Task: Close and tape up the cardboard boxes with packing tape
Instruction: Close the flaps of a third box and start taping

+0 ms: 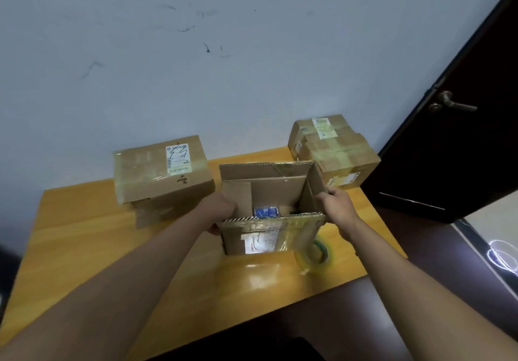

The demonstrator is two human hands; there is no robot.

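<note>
Box (269, 192) stands open between hands: left hand (224, 212) grips left wall, right hand (335, 206) clamps right flap; tape roll (315, 254) lies nearer right hand.

Yellow wooden table (84, 237); scuffed grey wall (196, 52); dark door (462, 150) ajar right.

Open cardboard box (269, 206) on a yellow wooden table (84, 237), left hand (221, 212) gripping its left wall, right hand (336, 206) gripping its right flap, possibly a blue packet (266, 211) inside, tape roll (315, 252) beside it, two taped boxes (162, 168) (333, 150) behind.
</note>
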